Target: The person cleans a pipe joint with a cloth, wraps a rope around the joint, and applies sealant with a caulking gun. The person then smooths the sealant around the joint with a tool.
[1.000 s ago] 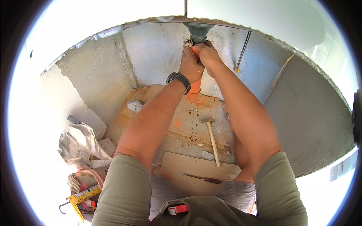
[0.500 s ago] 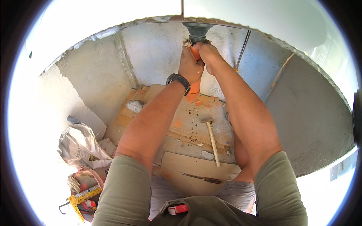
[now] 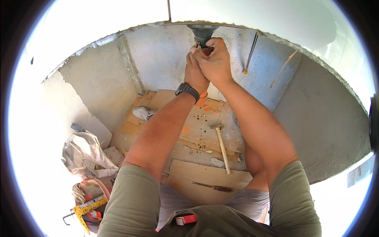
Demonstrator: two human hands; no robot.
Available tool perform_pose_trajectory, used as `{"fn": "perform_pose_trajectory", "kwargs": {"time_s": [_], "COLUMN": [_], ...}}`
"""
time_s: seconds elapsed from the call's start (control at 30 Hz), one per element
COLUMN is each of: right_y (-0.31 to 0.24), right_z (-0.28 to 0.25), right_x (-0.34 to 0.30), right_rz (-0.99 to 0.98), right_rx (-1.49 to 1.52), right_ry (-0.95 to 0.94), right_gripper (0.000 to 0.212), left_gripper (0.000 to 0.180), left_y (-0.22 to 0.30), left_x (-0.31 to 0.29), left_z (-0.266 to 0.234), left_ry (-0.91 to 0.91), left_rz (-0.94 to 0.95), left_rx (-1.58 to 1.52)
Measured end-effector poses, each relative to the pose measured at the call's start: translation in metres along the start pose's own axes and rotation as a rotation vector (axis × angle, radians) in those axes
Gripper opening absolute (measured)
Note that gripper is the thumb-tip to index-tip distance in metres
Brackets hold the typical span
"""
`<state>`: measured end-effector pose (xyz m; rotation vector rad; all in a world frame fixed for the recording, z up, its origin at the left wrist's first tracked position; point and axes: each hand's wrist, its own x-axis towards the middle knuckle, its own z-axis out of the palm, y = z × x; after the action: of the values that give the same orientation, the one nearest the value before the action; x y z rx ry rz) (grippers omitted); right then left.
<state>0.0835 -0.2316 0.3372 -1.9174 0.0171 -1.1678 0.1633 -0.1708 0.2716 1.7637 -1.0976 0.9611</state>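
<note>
Below the slab, a dark grey drain fitting (image 3: 202,32) hangs down, and an orange pipe (image 3: 202,98) stands beneath it, its upper end at the fitting's lower neck. My left hand (image 3: 195,75), with a black watch above it, is closed around the pipe. Beside and partly over it, my right hand (image 3: 218,63) curls its fingers round the pipe's top, just under the fitting. A bit of pale cloth or fibre shows by the left fingertips. Both hands hide most of the joint, so how far the pipe sits in the fitting cannot be seen.
Cardboard with orange scraps covers the floor. A hammer (image 3: 222,149) and a thin dark-handled tool (image 3: 213,186) lie before me. At left are a white sack (image 3: 85,152) and a yellow caulking gun (image 3: 89,207). A thin hose (image 3: 251,53) hangs on the back wall. The slab edge overhangs.
My right hand has turned and come over the left, its fingers now wrapping the pipe's top. Less orange shows between the hands. The view has shifted slightly.
</note>
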Motion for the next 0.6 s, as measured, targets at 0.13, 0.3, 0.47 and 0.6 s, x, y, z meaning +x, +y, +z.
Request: {"fn": "perform_pose_trajectory", "kwargs": {"time_s": [0.13,0.3,0.47,0.6], "right_y": [0.01,0.032,0.038,0.037], "right_z": [0.008,-0.002,-0.014,-0.017], "right_x": [0.002,0.016,0.021,0.022], "right_rz": [-0.18,-0.366,-0.407,-0.451], "right_rx": [-0.12,-0.161,-0.251,-0.333], "right_ry": [0.094,0.079,0.011,-0.014], "right_gripper": [0.027,0.018,0.012,0.012], "left_gripper": [0.064,0.07,0.075,0.055], "left_y": [0.0,-0.007,-0.018,-0.024], "left_x": [0.002,0.005,0.017,0.025], "left_z": [-0.002,-0.007,-0.005,-0.015], "left_ry": [0.014,-0.006,-0.056,-0.184], "left_rz": [0.073,-0.136,-0.23,-0.548], "left_rx": [0.121,-0.356,-0.495,-0.976]}}
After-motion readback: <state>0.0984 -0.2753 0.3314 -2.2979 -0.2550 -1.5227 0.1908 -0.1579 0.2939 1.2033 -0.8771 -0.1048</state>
